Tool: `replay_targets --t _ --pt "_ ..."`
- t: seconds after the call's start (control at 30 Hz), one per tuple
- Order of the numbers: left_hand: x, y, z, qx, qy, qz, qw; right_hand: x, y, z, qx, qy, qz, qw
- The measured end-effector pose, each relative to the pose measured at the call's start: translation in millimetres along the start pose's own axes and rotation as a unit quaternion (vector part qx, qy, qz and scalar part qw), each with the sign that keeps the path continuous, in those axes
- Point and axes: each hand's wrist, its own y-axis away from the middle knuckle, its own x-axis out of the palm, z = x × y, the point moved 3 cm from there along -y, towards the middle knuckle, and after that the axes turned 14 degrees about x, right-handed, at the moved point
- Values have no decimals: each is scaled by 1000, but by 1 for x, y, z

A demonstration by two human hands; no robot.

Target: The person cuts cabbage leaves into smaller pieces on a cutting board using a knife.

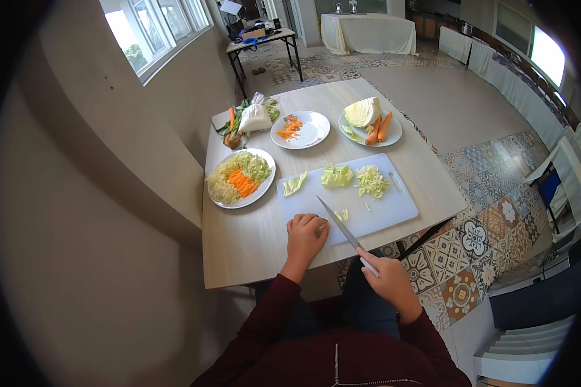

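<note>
My right hand (388,278) grips a kitchen knife (339,222) by its pale handle, the blade slanting up and left over the white cutting board (394,216). On the board's near left part, my left hand (306,237) is closed with curled fingers over a piece of cabbage, mostly hidden; only a pale edge shows at the fingertips. A few thin cabbage strips (344,214) lie beside the blade. Farther back on the board are a cabbage leaf piece (295,184), a stack of cut cabbage leaves (336,175) and a heap of shredded cabbage (372,182).
Left of the board, a plate (268,182) holds shredded vegetables in sections. Behind stand a plate with carrot bits (315,132) and a plate (397,137) with half a cabbage (362,112) and carrots (379,128). A white plastic bag (255,119) lies among vegetables near the wall.
</note>
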Motion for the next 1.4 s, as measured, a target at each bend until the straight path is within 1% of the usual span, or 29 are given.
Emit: replay_targets --t 0.03,0.13,0.23,0.33,0.43,0.53,0.63,0.77,0.83,1.0,1.1,1.13,1.2,1.23,1.33,1.4 --pt "-1 0 -1 4 1 -1 1000 0 -2 -1 -9 12 -19 1000" --pt "-2 -1 -2 -15 -2 32 999 0 -5 -2 8 54 -43 998" --pt "-4 -4 -8 -17 1 33 999 1 -3 -4 -2 83 -46 995" --pt "-4 -5 -12 25 -25 69 997 -2 0 -2 -7 77 -31 997" --pt "-7 -5 -12 -8 10 53 999 -6 5 -6 -36 -32 -51 998" --pt "-6 -4 -9 -33 25 22 999 -29 16 -4 13 -100 -19 995" --pt "-4 -3 -7 -35 17 39 999 -52 27 -6 36 -43 26 998" --pt "-1 -1 -5 -28 1 38 999 -61 31 -4 30 3 67 997" --pt "-1 -1 -4 -36 -3 45 998 -57 30 -8 47 -1 51 998" --pt "1 1 -2 -16 -17 39 999 -59 13 -27 94 7 7 995" --pt "2 1 -3 -13 -19 35 999 -62 0 -49 75 -35 -40 996" --pt "2 1 -2 -12 -18 32 999 -59 -4 -61 5 -43 -71 997" --pt "0 0 -4 -18 -14 32 999 -69 -4 -55 148 -132 12 980" --pt "0 0 -4 -21 -11 33 999 -71 -2 -52 219 -175 55 958" --pt "0 0 -4 -20 -14 24 999 -74 0 -48 224 -243 44 943" --pt "0 -1 -5 -16 -14 24 999 -72 2 -55 227 -257 46 938"
